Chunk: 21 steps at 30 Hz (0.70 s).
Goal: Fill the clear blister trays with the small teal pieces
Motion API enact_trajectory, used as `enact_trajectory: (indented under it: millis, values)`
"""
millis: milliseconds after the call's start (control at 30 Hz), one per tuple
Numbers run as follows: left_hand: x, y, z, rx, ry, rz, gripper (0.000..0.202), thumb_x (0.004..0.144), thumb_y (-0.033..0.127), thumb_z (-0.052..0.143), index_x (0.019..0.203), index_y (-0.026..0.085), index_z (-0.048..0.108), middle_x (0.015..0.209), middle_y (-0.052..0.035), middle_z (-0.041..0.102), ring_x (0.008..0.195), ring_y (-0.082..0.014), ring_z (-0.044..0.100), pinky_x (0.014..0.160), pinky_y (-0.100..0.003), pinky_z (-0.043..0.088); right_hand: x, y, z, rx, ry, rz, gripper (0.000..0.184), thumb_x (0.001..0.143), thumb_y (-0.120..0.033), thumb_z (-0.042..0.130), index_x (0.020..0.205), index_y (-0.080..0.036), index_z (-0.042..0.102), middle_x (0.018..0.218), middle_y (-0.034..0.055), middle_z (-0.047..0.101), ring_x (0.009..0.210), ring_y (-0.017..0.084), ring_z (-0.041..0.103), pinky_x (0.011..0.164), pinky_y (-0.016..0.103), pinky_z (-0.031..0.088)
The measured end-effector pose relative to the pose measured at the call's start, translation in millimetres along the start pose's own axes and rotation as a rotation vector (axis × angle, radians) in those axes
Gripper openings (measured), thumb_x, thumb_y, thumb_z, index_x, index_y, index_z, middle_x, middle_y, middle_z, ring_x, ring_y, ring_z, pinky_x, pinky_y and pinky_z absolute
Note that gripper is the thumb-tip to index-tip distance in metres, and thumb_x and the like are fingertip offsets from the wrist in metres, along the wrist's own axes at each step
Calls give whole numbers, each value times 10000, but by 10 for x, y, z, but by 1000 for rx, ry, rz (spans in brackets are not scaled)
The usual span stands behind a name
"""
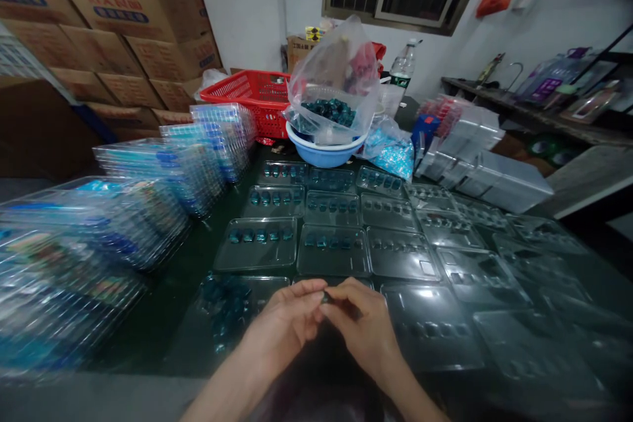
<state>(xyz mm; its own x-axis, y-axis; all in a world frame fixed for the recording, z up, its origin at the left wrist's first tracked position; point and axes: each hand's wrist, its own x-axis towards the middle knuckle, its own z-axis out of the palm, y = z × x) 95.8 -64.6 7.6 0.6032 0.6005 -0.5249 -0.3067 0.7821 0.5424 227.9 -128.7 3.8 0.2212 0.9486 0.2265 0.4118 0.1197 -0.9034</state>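
Fingertips (314, 293) of the left hand (281, 326) and right hand (363, 330) close together on a small dark piece (325, 297) at 6 o'clock; clear trays (257, 247) at 12 hold teal rows (261, 235), a loose teal heap (225, 306) lies at 8, and tray stacks (148, 175) stand at 10.

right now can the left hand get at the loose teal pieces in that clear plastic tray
Probably yes: the loose teal pieces lie in the clear plastic tray beside the left hand, with nothing between, though its fingers are pinching a small dark piece with the right hand.
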Motion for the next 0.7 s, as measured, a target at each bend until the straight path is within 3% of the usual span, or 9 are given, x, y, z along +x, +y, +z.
enact_trajectory:
  millis: [167, 367, 467, 567, 700]
  values:
    - [58, 12, -27, 2, 37, -55, 212, 621, 119, 699, 822, 133, 631, 617, -4, 602, 473, -60, 526, 422, -149, 371, 35, -44, -74, 107, -158, 86, 155, 749, -144, 552, 843, -212, 654, 683, -2, 567, 592, 116, 519, 553, 228, 399]
    - [60, 29, 22, 103, -28, -28, 191, 674, 208, 656, 845, 133, 616, 589, 6, 543, 467, -68, 483, 358, -151, 270, 80, -1, -157, 28, -156, 131, 128, 707, -120, 555, 776, -198, 629, 663, -11, 557, 590, 115, 512, 538, 222, 394]
    - [13, 88, 37, 168, -36, 45, 211, 688, 206, 639, 884, 140, 597, 704, -20, 566, 506, -76, 477, 362, -168, 261, 237, 182, -302, -101, -72, 113, 127, 740, -190, 550, 849, -196, 615, 690, 1, 575, 606, 125, 534, 553, 232, 409]
    - [-71, 181, -13, 251, -4, 153, 211, 724, 228, 613, 916, 148, 579, 736, -24, 565, 534, -76, 466, 409, -182, 298, 515, 426, -480, -368, 36, 30, 189, 776, -209, 505, 930, -169, 607, 722, 30, 592, 618, 137, 545, 577, 250, 418]
    - [-203, 323, -182, 391, 105, 318, 214, 758, 271, 582, 941, 161, 570, 723, -20, 575, 554, -79, 466, 462, -188, 323, 823, 624, -605, -581, -6, -39, 196, 753, -142, 488, 874, -139, 642, 723, 52, 607, 644, 149, 547, 610, 261, 412]
